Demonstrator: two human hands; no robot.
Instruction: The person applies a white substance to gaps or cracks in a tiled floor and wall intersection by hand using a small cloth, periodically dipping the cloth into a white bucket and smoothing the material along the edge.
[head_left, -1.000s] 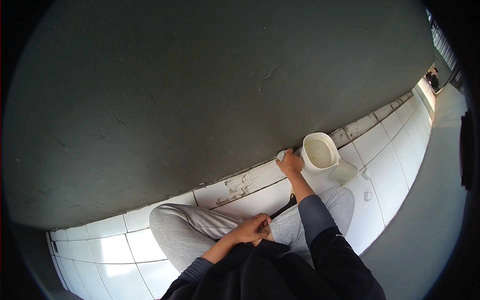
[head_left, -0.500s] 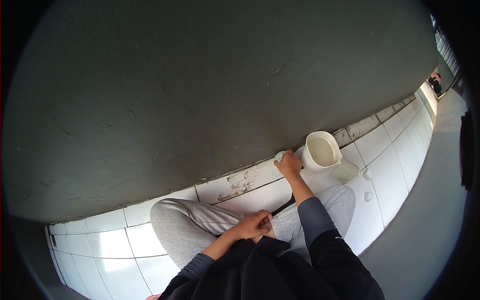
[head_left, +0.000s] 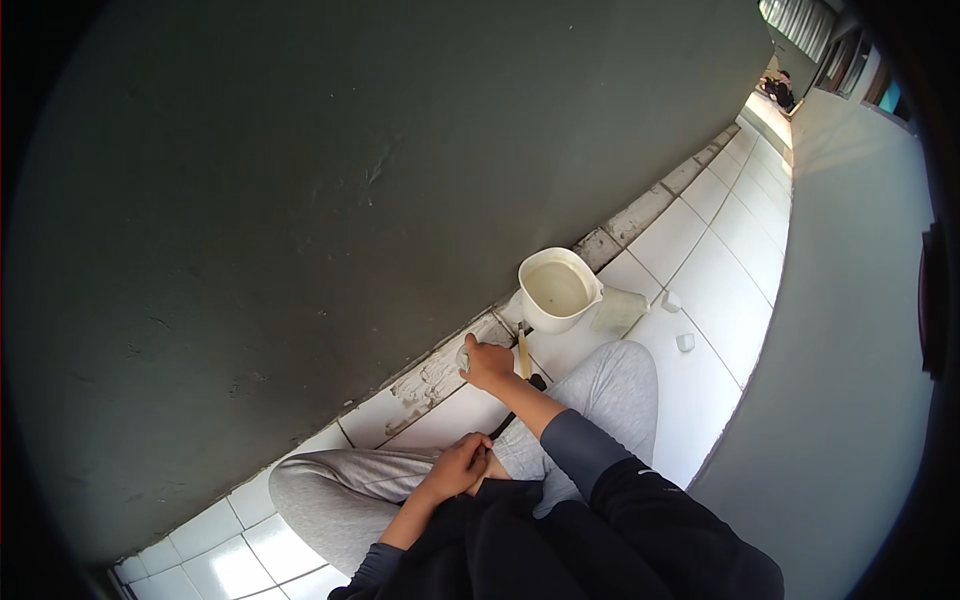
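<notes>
My right hand [head_left: 488, 365] is closed round a small whitish-grey lump [head_left: 463, 358], its kind mostly hidden by the fingers. It is at the row of narrow tiles along the wall's foot, beside a smeared, dirt-marked tile [head_left: 425, 385]. My left hand [head_left: 460, 466] rests in my lap against my bare ankle, fingers curled in. Just beyond the right hand stands a cream plastic jug [head_left: 560, 318] with clear liquid in it. Between jug and hand lies a slim yellow-handled tool [head_left: 523, 355], its working end unclear.
A pale greenish piece [head_left: 622, 312] lies right of the jug, and two small white blocks [head_left: 671, 301] sit on the white floor tiles [head_left: 710, 290]. A dark grey wall [head_left: 300, 200] rises ahead; a lighter wall [head_left: 850, 300] stands right. Far off, a person [head_left: 780, 90] sits low.
My view has turned to the right, so jug and wall base appear shifted left and more slanted. My right hand, still holding the lump, is farther left of the jug; the yellow-handled tool now shows.
</notes>
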